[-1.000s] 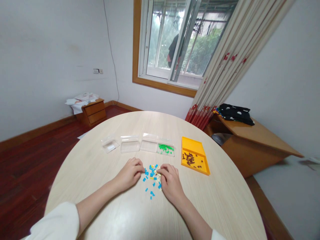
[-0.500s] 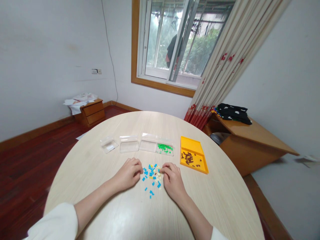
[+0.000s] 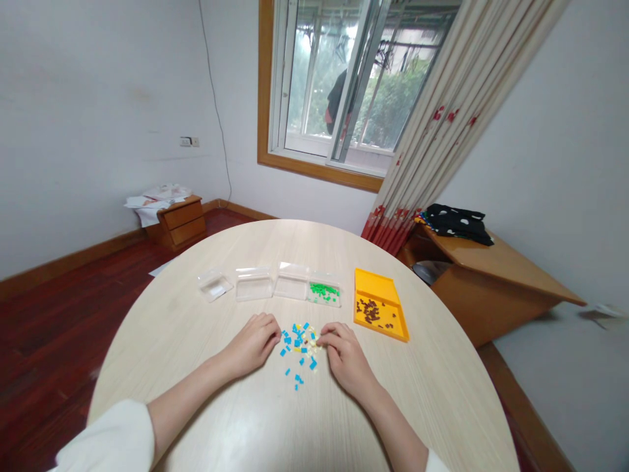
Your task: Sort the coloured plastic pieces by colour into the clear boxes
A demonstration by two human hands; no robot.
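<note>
Altogether, four clear boxes [image 3: 253, 286], one yellow box [image 3: 378, 297], one pile of pieces [image 3: 297, 343].
It lay between left hand [image 3: 255, 343] and right hand [image 3: 348, 357], both curled at its edges; whether either gripped, I couldn't tell.

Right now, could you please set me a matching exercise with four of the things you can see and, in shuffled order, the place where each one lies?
Things:
1. Green pieces
2. Brown pieces
3. Blue pieces
4. Black cloth

Places:
A. On the table, between the left hand and the right hand
B. On the wooden furniture at the right
C. In a clear box
D. In the yellow box

Pairs: 1-C, 2-D, 3-A, 4-B
</note>
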